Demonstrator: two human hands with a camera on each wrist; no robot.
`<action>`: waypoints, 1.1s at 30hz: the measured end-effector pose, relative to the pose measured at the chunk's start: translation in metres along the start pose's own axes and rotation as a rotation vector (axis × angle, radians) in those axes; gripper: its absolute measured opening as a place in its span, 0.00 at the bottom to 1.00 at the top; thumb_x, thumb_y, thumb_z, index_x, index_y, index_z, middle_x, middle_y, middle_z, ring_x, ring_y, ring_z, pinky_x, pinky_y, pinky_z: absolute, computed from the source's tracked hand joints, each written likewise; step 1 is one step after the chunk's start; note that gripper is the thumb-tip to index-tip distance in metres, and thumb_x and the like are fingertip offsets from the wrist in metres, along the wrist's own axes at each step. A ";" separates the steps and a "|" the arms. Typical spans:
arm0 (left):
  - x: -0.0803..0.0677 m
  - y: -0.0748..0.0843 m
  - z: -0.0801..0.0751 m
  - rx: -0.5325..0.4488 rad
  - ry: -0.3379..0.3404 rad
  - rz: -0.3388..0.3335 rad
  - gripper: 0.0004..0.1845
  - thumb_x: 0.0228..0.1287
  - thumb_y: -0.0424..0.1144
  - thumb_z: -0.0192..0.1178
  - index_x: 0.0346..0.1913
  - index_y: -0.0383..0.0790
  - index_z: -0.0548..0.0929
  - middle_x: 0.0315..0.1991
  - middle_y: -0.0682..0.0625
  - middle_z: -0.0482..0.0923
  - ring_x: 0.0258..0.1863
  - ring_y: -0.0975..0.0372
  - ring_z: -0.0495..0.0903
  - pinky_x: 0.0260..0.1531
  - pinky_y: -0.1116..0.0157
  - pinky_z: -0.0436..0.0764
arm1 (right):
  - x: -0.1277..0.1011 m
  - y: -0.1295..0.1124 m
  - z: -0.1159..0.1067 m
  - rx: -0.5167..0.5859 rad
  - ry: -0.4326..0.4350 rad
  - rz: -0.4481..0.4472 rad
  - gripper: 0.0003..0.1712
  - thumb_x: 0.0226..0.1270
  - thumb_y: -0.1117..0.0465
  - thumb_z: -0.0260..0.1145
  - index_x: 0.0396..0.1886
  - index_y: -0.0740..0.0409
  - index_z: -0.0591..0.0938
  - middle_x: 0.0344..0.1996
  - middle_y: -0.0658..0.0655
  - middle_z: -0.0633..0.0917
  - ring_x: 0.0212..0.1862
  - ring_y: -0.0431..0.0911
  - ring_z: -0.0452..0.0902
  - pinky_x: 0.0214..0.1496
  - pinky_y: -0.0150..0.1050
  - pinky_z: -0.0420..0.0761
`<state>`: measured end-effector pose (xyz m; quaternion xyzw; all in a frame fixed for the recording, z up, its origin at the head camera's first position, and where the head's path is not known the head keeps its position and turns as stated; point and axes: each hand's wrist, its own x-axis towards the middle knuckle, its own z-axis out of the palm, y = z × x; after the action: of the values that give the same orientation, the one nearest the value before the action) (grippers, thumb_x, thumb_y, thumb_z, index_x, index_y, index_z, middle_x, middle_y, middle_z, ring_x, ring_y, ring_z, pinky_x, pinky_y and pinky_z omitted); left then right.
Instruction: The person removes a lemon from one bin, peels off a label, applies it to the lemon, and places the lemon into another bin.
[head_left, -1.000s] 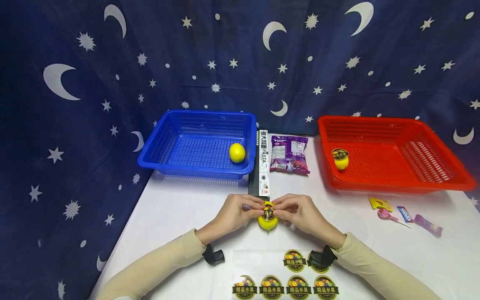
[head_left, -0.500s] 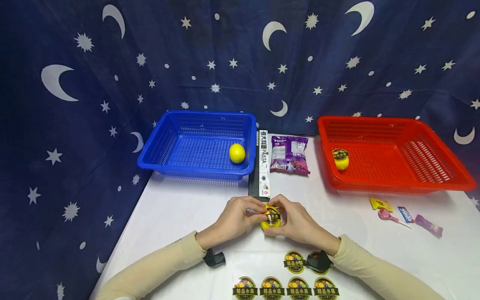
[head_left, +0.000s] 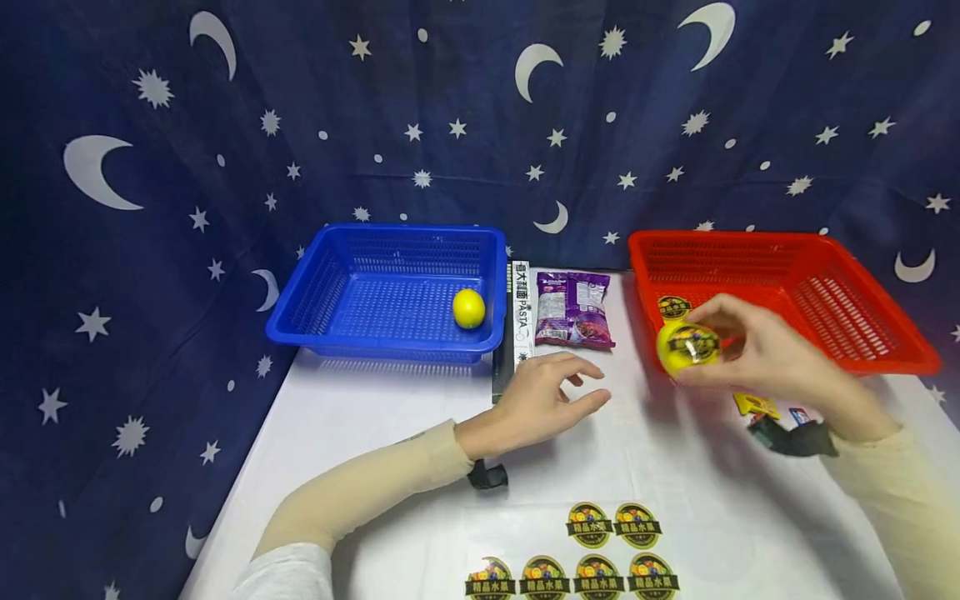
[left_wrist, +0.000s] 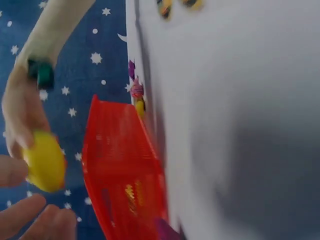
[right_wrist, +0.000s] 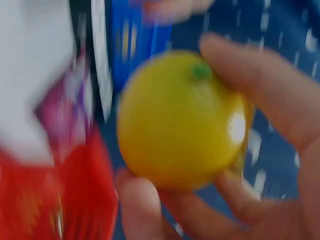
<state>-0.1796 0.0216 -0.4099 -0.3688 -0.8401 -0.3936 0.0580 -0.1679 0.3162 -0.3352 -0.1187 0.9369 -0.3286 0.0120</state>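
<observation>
My right hand [head_left: 776,354] grips a yellow lemon [head_left: 675,354] between thumb and fingers, up over the front left edge of the red basket [head_left: 881,362]. A round black-and-gold label faces up on the lemon; a small green stem nub shows on it in the right wrist view. Partly hidden behind it, another labelled lemon [head_left: 672,308] lies in the red basket. My left hand [head_left: 536,404] holds nothing, its fingers loosely bent above the table in front of the pasta box [head_left: 522,325].
At the back left stands a blue basket [head_left: 382,339] with one plain lemon [head_left: 468,308]. A purple snack packet [head_left: 573,308] lies between the baskets. Wrapped candies [head_left: 756,406] lie before the red basket, partly behind the right wrist. A label sheet [head_left: 555,542] lies at the front.
My right hand has carried the labelled lemon from the table's middle to the right, up to the red basket. My left hand has let go of it and moved slightly right.
</observation>
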 end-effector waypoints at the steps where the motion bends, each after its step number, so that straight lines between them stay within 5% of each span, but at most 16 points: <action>1: 0.010 0.003 0.005 0.042 0.011 0.016 0.14 0.69 0.49 0.66 0.51 0.47 0.88 0.49 0.54 0.89 0.37 0.66 0.87 0.37 0.80 0.78 | 0.007 0.010 -0.016 -0.021 -0.005 0.043 0.35 0.49 0.56 0.85 0.55 0.54 0.78 0.46 0.49 0.87 0.41 0.30 0.78 0.39 0.27 0.81; 6: 0.057 0.013 0.035 0.264 0.050 -0.017 0.20 0.71 0.55 0.62 0.59 0.53 0.87 0.57 0.58 0.87 0.43 0.67 0.88 0.30 0.78 0.73 | 0.052 0.068 -0.065 -0.087 -0.067 0.196 0.36 0.56 0.53 0.81 0.61 0.57 0.75 0.40 0.36 0.83 0.39 0.30 0.77 0.39 0.27 0.79; 11: 0.081 0.016 0.063 0.405 0.013 -0.084 0.27 0.71 0.66 0.55 0.67 0.61 0.81 0.67 0.62 0.79 0.46 0.62 0.87 0.25 0.75 0.69 | 0.085 0.114 -0.067 -0.088 -0.146 0.237 0.38 0.59 0.54 0.79 0.63 0.63 0.71 0.44 0.51 0.84 0.38 0.37 0.77 0.39 0.31 0.80; 15: 0.083 0.014 0.077 0.454 0.026 -0.084 0.27 0.72 0.69 0.52 0.67 0.64 0.80 0.71 0.62 0.74 0.43 0.62 0.85 0.26 0.74 0.66 | 0.096 0.133 -0.051 -0.085 -0.211 0.236 0.37 0.59 0.56 0.80 0.61 0.66 0.71 0.49 0.62 0.82 0.42 0.41 0.74 0.41 0.29 0.77; 21: 0.082 0.012 0.082 0.468 0.080 -0.065 0.26 0.71 0.68 0.54 0.64 0.65 0.82 0.70 0.62 0.76 0.27 0.66 0.79 0.17 0.74 0.60 | 0.096 0.143 -0.039 -0.076 -0.320 0.223 0.35 0.59 0.59 0.79 0.59 0.69 0.70 0.51 0.65 0.81 0.46 0.43 0.74 0.43 0.28 0.76; 33: 0.084 0.014 0.080 0.474 0.063 -0.087 0.26 0.70 0.69 0.54 0.64 0.66 0.82 0.69 0.63 0.76 0.21 0.66 0.72 0.15 0.72 0.60 | 0.095 0.146 -0.035 -0.087 -0.352 0.244 0.36 0.55 0.61 0.81 0.55 0.70 0.68 0.46 0.65 0.82 0.44 0.46 0.76 0.42 0.28 0.76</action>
<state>-0.2151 0.1316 -0.4231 -0.2959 -0.9219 -0.1989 0.1518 -0.2953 0.4259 -0.3928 -0.0602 0.9411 -0.2582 0.2100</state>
